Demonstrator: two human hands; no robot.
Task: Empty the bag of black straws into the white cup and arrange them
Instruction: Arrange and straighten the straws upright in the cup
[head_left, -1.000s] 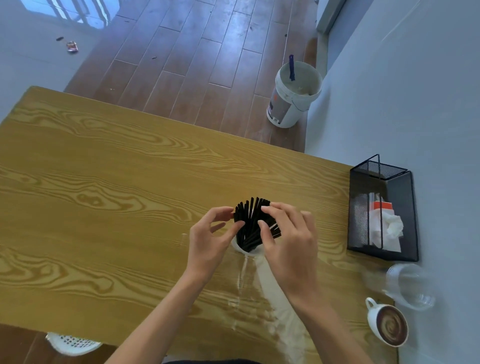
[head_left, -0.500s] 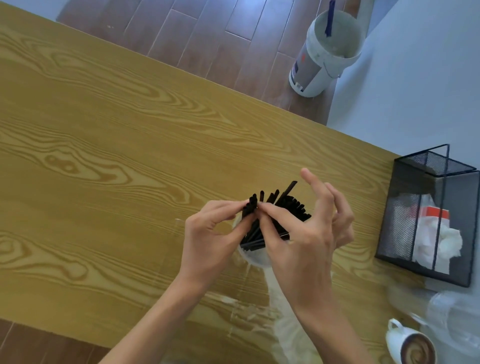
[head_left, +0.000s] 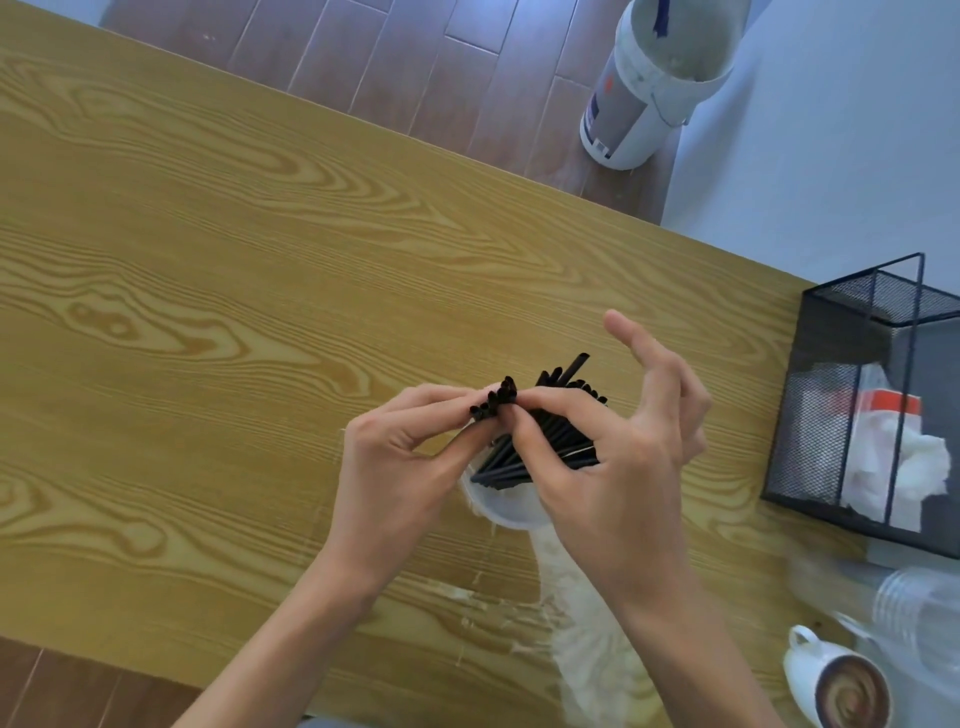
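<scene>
Your left hand (head_left: 400, 478) sat at the left side of the bundle, its thumb and forefinger pinching the upper ends of a few black straws (head_left: 524, 441) near the top of the fan. The straws stood in the white cup (head_left: 506, 506), leaning and fanned out toward the upper right, with one tip poking above the others. The cup rested on the wooden table (head_left: 208, 312), mostly hidden by your hands, with only its near rim showing between them. Your right hand (head_left: 618, 467) met the left at the same cluster of tips, thumb and forefinger pinching them, while its other fingers were raised and loosely spread behind the bundle. The clear plastic bag (head_left: 587, 639) lay flat on the table under your right wrist. Further right stood a black mesh holder (head_left: 831, 415) with white napkins, a clear plastic cup (head_left: 914, 613) and a coffee cup (head_left: 836, 686).
</scene>
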